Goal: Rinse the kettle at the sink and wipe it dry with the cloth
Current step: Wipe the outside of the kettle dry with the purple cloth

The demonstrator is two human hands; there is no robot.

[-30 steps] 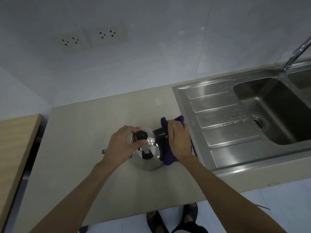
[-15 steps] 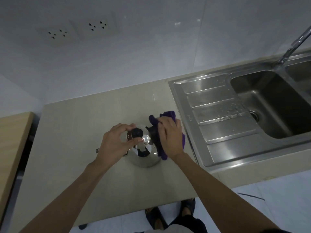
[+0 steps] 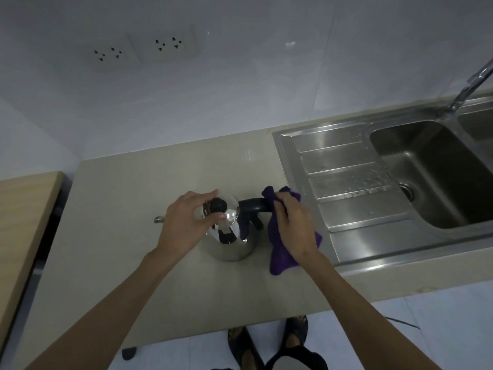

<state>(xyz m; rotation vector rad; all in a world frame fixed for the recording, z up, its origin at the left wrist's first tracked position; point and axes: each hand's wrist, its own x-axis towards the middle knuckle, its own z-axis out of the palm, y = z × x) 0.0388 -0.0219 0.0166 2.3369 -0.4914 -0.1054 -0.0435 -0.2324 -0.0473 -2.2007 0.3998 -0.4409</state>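
A shiny steel kettle [image 3: 231,243] with a black lid knob and black handle stands upright on the beige counter [image 3: 128,236], its spout pointing left. My left hand [image 3: 186,222] rests on top of the kettle, fingers around the lid knob. My right hand [image 3: 296,227] grips a purple cloth [image 3: 277,256] and presses it against the outer end of the black handle. The cloth hangs down to the counter beside the kettle.
A steel sink [image 3: 346,182] with a wet ribbed drainboard lies right of the kettle; its basin and tap [image 3: 472,84] are at the far right. A wooden surface [image 3: 24,209] borders the counter on the left. Two wall sockets [image 3: 138,50] sit above.
My right hand has slid the cloth outward along the handle, away from the kettle body, so more of the black handle shows. My left hand stays on the lid.
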